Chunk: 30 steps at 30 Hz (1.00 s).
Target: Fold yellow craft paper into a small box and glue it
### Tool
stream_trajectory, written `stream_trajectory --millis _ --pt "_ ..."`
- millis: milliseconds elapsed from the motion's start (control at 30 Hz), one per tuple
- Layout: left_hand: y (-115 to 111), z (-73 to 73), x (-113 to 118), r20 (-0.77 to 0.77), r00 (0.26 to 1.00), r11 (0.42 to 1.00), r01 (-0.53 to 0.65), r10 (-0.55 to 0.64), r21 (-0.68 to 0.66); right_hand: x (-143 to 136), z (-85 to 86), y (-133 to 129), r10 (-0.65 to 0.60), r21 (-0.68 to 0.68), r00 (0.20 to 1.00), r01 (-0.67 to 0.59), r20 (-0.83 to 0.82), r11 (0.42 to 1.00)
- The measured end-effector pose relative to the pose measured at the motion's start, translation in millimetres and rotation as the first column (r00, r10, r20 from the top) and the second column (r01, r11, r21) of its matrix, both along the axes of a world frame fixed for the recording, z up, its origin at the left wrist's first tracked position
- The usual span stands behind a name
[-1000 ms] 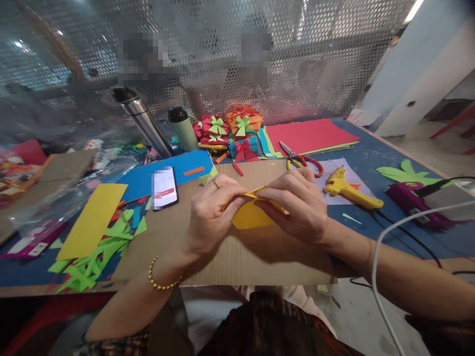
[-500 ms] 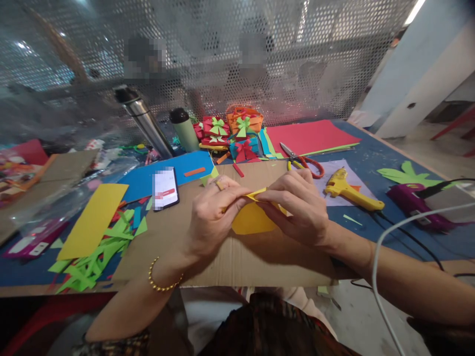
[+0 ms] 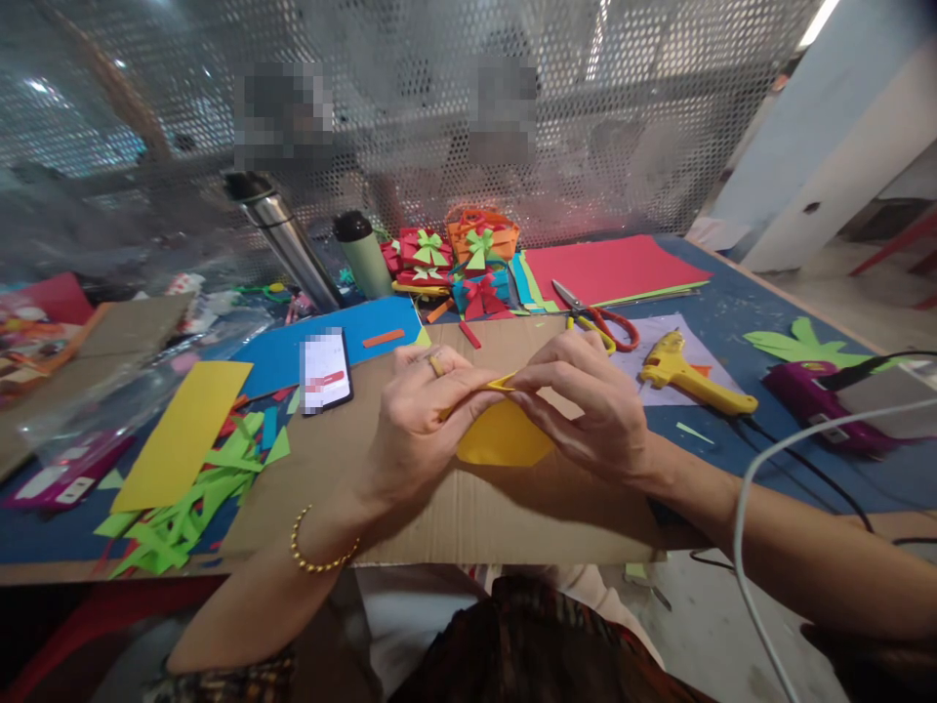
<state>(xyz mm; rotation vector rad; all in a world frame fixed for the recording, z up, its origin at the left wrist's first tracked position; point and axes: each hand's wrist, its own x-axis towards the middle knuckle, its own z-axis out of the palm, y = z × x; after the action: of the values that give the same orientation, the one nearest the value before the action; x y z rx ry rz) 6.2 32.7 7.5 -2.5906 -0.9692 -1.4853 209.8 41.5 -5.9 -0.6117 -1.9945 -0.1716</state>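
A folded piece of yellow paper (image 3: 504, 435) is held up over the brown cardboard sheet (image 3: 468, 527). My left hand (image 3: 423, 415) pinches its upper edge from the left, fingers pressed together. From the right, my right hand (image 3: 591, 405) pinches the same edge, thumb and forefinger close to the left hand's fingertips. Between the fingertips the edge shows as a narrow folded lip. The paper's front panel hangs toward me; its far side and outer ends are hidden by the fingers.
Left lie a phone (image 3: 326, 371), a yellow sheet (image 3: 183, 434) and green paper scraps (image 3: 205, 498). Scissors (image 3: 596, 317) and a yellow glue gun (image 3: 692, 376) lie right. Small paper boxes (image 3: 479, 249), a steel flask (image 3: 289, 239) and red sheets (image 3: 615, 271) stand or lie behind. A white cable (image 3: 743, 537) crosses my right forearm.
My right hand's fingers have shifted slightly left along the paper's upper edge, closer to my left fingertips. The yellow paper has tilted a little; both hands still grip it.
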Motion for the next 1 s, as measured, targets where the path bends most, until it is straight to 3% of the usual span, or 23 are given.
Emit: stream_trajectory --millis 267,600,1000 --pt "0.1 4.8 -0.7 -0.077 0.997 1.0 -0.021 0.022 0.01 1.8 -1.0 1.7 0.006 -0.107 0.999 -0.001 0.049 0.994" --pt "-1.1 7.5 -2.4 -0.001 1.0 0.993 -0.024 0.024 -0.114 1.6 -0.7 3.1 -0.007 -0.09 0.999 0.004 -0.033 0.996" --pt "0.2 12.4 -3.8 -0.022 0.999 0.988 0.04 -0.044 -0.15 0.0 0.0 0.4 -0.014 0.105 0.997 0.006 0.079 0.994"
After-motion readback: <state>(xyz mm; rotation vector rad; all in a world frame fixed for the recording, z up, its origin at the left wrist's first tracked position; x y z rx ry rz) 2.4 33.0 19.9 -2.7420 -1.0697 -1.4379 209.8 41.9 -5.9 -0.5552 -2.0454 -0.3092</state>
